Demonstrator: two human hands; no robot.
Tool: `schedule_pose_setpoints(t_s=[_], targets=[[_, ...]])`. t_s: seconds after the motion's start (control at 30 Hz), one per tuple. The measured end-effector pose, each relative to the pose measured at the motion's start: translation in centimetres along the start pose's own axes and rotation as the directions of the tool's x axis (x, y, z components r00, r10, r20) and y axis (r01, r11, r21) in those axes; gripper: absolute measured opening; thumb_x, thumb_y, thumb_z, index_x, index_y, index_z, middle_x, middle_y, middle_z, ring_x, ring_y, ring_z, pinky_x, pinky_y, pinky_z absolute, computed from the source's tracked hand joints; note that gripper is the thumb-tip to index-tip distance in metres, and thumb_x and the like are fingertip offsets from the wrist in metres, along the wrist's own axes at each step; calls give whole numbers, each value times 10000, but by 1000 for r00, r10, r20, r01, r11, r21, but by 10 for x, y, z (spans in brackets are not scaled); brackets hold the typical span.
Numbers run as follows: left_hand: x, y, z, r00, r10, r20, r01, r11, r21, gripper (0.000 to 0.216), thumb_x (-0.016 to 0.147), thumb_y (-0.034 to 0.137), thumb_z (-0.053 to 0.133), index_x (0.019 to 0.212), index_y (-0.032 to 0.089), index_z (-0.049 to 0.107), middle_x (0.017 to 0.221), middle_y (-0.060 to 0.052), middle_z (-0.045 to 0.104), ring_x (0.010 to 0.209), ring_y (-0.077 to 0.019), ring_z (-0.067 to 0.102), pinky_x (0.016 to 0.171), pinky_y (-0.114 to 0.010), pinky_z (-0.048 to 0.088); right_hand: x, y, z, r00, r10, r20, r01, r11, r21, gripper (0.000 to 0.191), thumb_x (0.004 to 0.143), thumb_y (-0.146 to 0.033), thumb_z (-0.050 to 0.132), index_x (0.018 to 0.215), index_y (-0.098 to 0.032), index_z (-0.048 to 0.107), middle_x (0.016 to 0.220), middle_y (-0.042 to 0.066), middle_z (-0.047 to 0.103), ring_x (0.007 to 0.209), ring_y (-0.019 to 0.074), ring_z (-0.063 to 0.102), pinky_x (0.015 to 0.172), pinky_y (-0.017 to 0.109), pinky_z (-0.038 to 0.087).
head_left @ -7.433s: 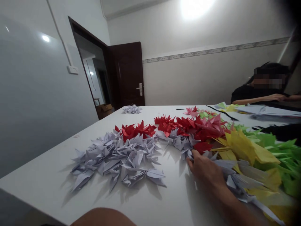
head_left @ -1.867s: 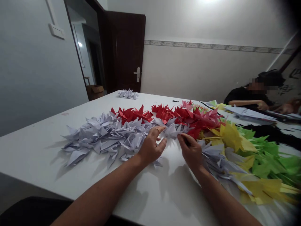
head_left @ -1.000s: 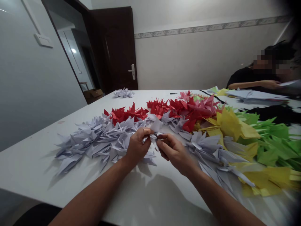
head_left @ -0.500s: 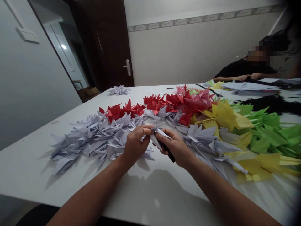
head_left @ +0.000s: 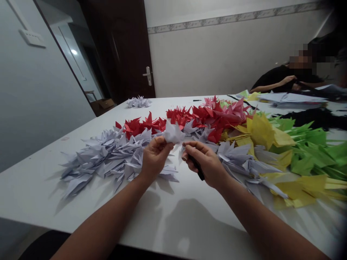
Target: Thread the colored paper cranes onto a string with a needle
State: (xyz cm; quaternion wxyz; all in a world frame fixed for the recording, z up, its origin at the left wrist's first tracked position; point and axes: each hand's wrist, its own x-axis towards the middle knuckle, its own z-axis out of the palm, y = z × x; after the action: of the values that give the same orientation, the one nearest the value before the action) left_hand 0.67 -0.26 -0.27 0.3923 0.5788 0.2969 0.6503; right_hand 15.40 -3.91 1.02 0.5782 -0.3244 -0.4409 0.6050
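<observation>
My left hand (head_left: 155, 155) pinches a white folded paper flower (head_left: 174, 133) by its edge, its points facing up. My right hand (head_left: 200, 160) is closed around a slim tool with a black handle (head_left: 201, 173); the tool's kind is hidden by the fingers. A bit of white paper (head_left: 181, 154) shows beside the right fingertips, and I cannot tell whether it is held. Both hands are above the white table (head_left: 173, 216), a small gap apart. White folded paper pieces (head_left: 108, 155) are heaped to the left of my left hand.
Beyond the hands lie red paper flowers (head_left: 180, 117) and pink ones (head_left: 234, 110). Yellow pieces (head_left: 260, 131) and green pieces (head_left: 311, 155) are piled at right. Farther back are paper sheets (head_left: 292, 98), black material (head_left: 306, 118) and a seated person (head_left: 273, 79).
The white paper between my hands now stands opened in my left hand as a flower shape. My hands have drawn slightly apart. The other person's hands have risen.
</observation>
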Motion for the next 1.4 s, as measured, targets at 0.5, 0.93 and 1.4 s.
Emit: schedule_pose_setpoints(t_s=[0.5, 0.93, 1.4], targets=[[-3, 9, 7, 921, -373, 107, 387, 857, -341, 264, 617, 284, 792, 786, 178, 618, 752, 27, 671, 688, -105, 650, 692, -215, 535, 3, 20, -5, 994, -106, 16, 107, 955, -276, 281, 727, -409, 654, 852, -163, 596, 605, -28, 597, 415, 49, 431, 371, 188, 308], [-4, 6, 6, 943, -286, 169, 324, 905, -277, 190, 690, 262, 739, 784, 171, 602, 772, 24, 655, 721, -91, 621, 723, -218, 522, 4, 19, -6, 992, -122, 17, 121, 941, -315, 290, 719, -429, 653, 806, -160, 587, 587, -27, 589, 403, 49, 421, 352, 188, 291], [26, 21, -29, 979, 198, -55, -171, 935, 311, 314, 715, 255, 683, 1013, 194, 602, 735, 10, 615, 644, -109, 572, 631, -210, 458, 19, 20, -28, 951, -176, -254, 108, 959, -261, 374, 652, -469, 702, 811, -158, 567, 603, -26, 567, 411, 59, 427, 336, 179, 295]])
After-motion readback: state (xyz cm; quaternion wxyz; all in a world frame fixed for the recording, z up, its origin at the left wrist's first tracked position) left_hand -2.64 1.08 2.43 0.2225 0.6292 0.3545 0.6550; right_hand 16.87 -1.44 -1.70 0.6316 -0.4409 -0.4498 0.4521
